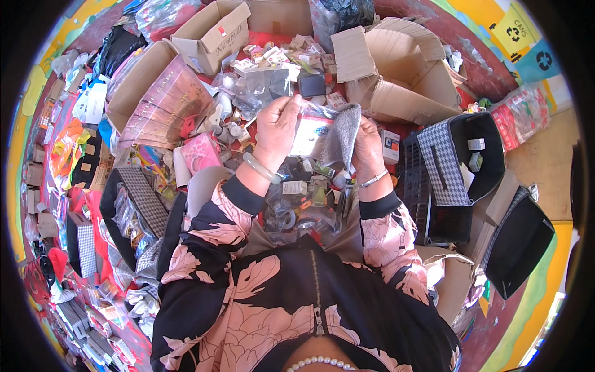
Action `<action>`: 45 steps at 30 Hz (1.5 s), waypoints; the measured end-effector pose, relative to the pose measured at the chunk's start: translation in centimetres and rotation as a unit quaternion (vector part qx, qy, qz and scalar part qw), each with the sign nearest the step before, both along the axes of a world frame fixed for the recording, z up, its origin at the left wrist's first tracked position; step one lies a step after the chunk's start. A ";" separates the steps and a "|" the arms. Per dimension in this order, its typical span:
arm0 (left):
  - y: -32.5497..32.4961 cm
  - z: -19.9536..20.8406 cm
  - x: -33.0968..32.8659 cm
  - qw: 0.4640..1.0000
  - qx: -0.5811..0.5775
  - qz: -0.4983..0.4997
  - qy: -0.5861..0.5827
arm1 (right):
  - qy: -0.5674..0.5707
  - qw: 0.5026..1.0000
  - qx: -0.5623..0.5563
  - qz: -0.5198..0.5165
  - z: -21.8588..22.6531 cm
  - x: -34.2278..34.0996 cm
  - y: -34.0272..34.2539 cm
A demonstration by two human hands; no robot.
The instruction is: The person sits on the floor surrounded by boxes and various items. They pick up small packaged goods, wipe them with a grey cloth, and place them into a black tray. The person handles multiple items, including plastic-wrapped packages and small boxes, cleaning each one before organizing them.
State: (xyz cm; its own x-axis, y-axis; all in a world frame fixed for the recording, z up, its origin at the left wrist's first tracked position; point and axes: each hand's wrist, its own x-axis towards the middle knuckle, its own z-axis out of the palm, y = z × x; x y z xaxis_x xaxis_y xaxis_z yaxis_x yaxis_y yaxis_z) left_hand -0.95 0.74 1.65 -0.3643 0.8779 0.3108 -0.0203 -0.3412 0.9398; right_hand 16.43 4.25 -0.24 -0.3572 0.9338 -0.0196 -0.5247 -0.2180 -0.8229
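Note:
In front of my chest I hold up a clear plastic bag (308,132) with a white card or label inside. My left hand (277,129) pinches its upper left edge between thumb and fingers. A folded grey fabric piece (341,136) lies against the bag's right side, and my right hand (369,147) is closed on its right edge. Whether the fabric is inside the bag or behind it, I cannot tell. Below my hands are loose small boxes (295,187) and clear plastic wrap. Just beyond them lies a dark square case (312,85).
An open cardboard box (396,74) stands at the far right, another box (214,37) at the far left. Houndstooth fabric bins (437,164) and a black crate (449,223) are on my right. Mixed packages and bags pile up on my left around another houndstooth bin (144,198).

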 end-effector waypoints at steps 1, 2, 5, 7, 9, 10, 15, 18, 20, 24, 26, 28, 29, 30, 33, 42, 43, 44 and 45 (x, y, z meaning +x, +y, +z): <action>0.0 0.2 0.1 0.999 0.020 0.018 0.025 | 0.005 1.000 -0.002 0.012 0.0 0.1 -0.1; -0.2 0.5 0.2 0.997 0.040 0.035 0.050 | 0.011 1.000 -0.003 0.024 0.0 0.2 -0.1; -0.5 0.8 -0.2 0.986 0.052 0.070 0.141 | 0.051 0.998 -0.021 0.012 0.1 0.6 -0.4; -0.6 1.2 -0.3 0.981 0.052 0.068 0.174 | 0.074 0.997 -0.018 -0.010 0.5 1.1 -0.1; -0.8 1.8 -0.5 0.981 0.059 0.052 0.179 | 0.069 0.995 -0.046 -0.051 1.4 1.1 0.3; -0.9 1.6 -0.6 0.979 0.042 0.018 0.198 | 0.086 0.996 0.014 -0.012 1.1 1.4 0.0; -0.6 0.1 0.7 0.908 0.146 -0.018 0.392 | -0.264 0.931 0.252 0.018 0.6 0.0 -0.7; -0.6 -0.6 1.3 0.917 0.133 0.012 0.376 | -0.436 0.820 0.371 -0.010 1.7 -0.4 -1.4; -0.7 -0.3 1.5 0.922 0.113 0.031 0.368 | -0.466 0.792 0.393 -0.019 1.6 0.0 -1.3; -0.5 -0.7 1.3 0.908 0.144 0.071 0.387 | -0.483 0.779 0.399 -0.006 1.7 0.0 -1.6; -0.5 -0.9 1.5 0.908 0.143 0.078 0.387 | -0.488 0.775 0.402 -0.009 1.8 0.0 -1.6; -0.7 -0.6 1.6 0.906 0.143 0.090 0.388 | -0.479 0.782 0.398 -0.016 1.9 -0.1 -1.8; -0.8 -0.5 1.6 0.905 0.143 0.096 0.389 | -0.483 0.788 0.382 0.000 2.0 0.0 -1.8; -0.7 -0.4 1.5 0.902 0.139 0.115 0.392 | -0.486 0.794 0.364 0.016 2.2 0.1 -1.8; -0.2 -0.2 0.7 0.900 0.126 0.157 0.386 | -0.500 0.794 0.343 0.044 2.4 0.7 -1.7; 0.1 0.4 -0.1 0.925 0.091 0.186 0.319 | -0.510 0.777 0.368 0.025 3.0 1.6 -1.9; 0.1 0.5 -0.2 0.929 0.081 0.188 0.309 | -0.506 0.781 0.365 0.023 3.0 1.7 -1.8; 0.1 0.4 -0.4 0.933 0.072 0.189 0.299 | -0.511 0.782 0.356 0.024 3.3 1.8 -1.8; 0.2 0.3 -0.6 0.936 0.062 0.191 0.288 | -0.515 0.783 0.348 0.025 3.7 1.8 -1.9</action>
